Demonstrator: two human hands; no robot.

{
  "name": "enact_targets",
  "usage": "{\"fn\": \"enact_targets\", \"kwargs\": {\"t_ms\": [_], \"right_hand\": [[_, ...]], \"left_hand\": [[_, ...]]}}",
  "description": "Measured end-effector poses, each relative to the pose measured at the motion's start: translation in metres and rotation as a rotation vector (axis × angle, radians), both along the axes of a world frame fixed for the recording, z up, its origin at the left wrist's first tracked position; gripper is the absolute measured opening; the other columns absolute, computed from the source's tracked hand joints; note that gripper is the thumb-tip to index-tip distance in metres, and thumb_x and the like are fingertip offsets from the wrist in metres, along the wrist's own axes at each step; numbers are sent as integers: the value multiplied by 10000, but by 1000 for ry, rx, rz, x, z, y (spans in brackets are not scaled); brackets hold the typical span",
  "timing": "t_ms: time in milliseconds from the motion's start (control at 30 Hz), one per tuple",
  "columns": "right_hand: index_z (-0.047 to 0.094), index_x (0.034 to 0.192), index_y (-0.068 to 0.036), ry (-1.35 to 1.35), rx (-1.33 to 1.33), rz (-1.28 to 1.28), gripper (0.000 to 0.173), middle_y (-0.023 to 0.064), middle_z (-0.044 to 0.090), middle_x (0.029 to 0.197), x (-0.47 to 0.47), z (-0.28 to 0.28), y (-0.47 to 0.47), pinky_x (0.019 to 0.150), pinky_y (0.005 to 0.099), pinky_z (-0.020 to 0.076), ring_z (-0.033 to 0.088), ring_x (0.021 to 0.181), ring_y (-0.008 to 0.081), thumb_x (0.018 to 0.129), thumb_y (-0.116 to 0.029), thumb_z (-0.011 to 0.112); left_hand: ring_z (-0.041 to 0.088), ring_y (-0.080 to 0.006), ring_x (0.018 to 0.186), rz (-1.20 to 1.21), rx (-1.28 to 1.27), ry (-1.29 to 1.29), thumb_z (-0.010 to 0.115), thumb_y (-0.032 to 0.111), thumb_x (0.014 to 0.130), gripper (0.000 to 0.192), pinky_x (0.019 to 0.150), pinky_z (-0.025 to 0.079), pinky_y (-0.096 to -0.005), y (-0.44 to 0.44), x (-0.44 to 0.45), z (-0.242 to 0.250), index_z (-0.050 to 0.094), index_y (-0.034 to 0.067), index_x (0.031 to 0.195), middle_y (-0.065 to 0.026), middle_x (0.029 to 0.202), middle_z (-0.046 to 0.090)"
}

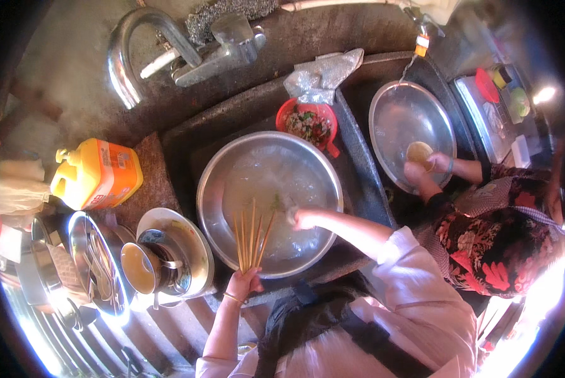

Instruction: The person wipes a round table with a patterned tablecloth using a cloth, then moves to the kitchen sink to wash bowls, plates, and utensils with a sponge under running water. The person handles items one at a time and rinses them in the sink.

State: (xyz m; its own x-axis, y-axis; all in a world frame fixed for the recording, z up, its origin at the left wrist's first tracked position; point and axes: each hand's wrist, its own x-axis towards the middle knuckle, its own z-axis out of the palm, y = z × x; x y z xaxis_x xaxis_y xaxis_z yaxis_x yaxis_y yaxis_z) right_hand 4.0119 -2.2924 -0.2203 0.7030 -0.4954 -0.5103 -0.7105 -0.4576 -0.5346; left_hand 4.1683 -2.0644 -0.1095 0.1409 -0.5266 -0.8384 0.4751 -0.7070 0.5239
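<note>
My left hand (244, 285) grips several wooden chopsticks (252, 241) near one end, their other ends fanned out over a large steel basin (206, 163). Cloudy water fills much of the basin, which stands in a dark stone sink. Over the basin's right half, my right hand (303, 218) has its fingers bent around something pale and blurred at the water; what it is, I cannot tell. A small green scrap (276, 202) lies between the hands. Behind the basin sits a red strainer (332, 118) with food scraps inside.
Bowls (143, 269), a tray of cutlery (98, 269) and a yellow detergent jug (98, 174) stand at left. A chrome faucet (154, 28) is at the back left. At right, a co-worker's hands (419, 170) hold a bowl in another steel basin (396, 113). Crumpled plastic (322, 78) lies on the sink's edge.
</note>
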Motion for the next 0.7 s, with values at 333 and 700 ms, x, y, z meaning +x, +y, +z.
{"fn": "enact_targets", "kwargs": {"t_ms": [333, 700], "right_hand": [[308, 1294, -193, -60, -832, -472, 807, 191, 91, 1383, 15, 105, -247, 954, 546, 237, 130, 1252, 406, 616, -367, 710], [507, 1047, -18, -734, -256, -311, 328, 171, 567, 1012, 58, 58, -110, 769, 358, 458, 555, 941, 270, 721, -18, 542]], "left_hand": [[400, -104, 429, 255, 72, 86, 485, 345, 850, 283, 416, 354, -238, -68, -6, -129, 533, 70, 894, -3, 593, 471], [399, -123, 382, 156, 101, -12, 405, 380, 871, 351, 357, 319, -271, -94, -12, -217, 466, 120, 644, -2, 478, 435]]}}
